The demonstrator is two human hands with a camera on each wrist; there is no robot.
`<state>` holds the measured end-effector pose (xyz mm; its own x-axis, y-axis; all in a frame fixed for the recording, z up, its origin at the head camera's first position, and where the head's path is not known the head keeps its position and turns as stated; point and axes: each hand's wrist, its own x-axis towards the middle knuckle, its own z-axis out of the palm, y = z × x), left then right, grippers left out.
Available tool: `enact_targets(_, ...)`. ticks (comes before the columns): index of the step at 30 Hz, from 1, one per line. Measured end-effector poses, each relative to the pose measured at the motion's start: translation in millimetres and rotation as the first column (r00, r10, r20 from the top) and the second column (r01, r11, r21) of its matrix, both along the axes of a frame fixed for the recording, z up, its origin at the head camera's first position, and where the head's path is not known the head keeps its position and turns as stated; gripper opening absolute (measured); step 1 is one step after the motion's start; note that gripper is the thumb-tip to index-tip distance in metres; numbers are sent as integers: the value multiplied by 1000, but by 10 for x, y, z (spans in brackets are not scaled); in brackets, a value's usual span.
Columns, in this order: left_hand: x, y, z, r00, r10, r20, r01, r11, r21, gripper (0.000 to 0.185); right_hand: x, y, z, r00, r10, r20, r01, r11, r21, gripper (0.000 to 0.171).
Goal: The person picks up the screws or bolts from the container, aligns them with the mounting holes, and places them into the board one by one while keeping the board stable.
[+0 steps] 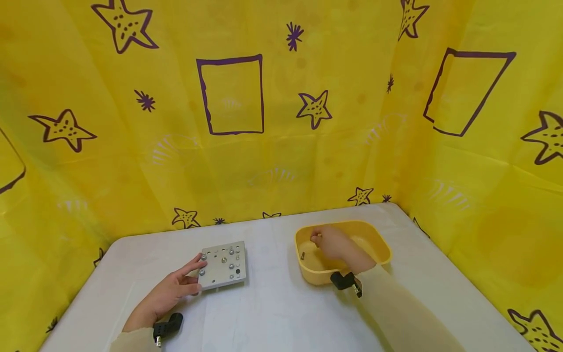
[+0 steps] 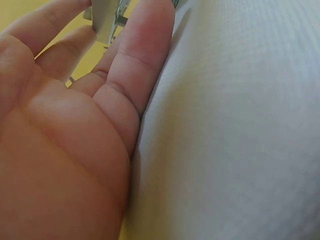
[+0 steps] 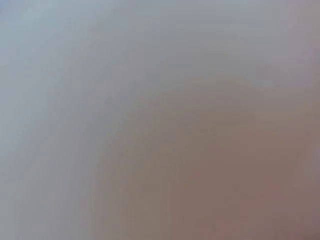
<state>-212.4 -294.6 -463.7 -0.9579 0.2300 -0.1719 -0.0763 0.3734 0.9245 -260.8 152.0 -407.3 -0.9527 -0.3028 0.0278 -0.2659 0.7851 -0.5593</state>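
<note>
A square metal plate (image 1: 218, 274) with several holes and bolts set in it sits left of the middle. My left hand (image 1: 169, 288) grips its left edge, fingers along the side and on top, thumb at the near corner. In the left wrist view, a threaded bolt (image 2: 121, 21) sticks out from the plate's underside beside the fingers. My right hand (image 1: 336, 243) reaches into a yellow plastic bin (image 1: 313, 277), fingertips bunched together near its far left wall. I cannot tell whether they pinch anything. A small bolt (image 1: 302, 255) lies in the bin, left of that hand.
A white-covered table (image 1: 264, 313) bears the plate and the bin. Yellow curtains (image 1: 246, 171) printed with stars stand behind and along both sides. The right wrist view is blurred throughout. Each wrist carries a black camera mount (image 1: 169, 326).
</note>
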Motion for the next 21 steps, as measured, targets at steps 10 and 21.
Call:
enact_targets(10, 9, -5, -10, 1000, -2, 9, 2, 1000, 15, 69, -155, -509, 438, 960, -28, 278, 154, 882, -445, 21)
enact_targets(21, -9, -13, -14, 1000, -12, 13, 12, 1000, 29, 70, -401, -1209, 219, 949, 23, 314, 178, 782, -597, 18)
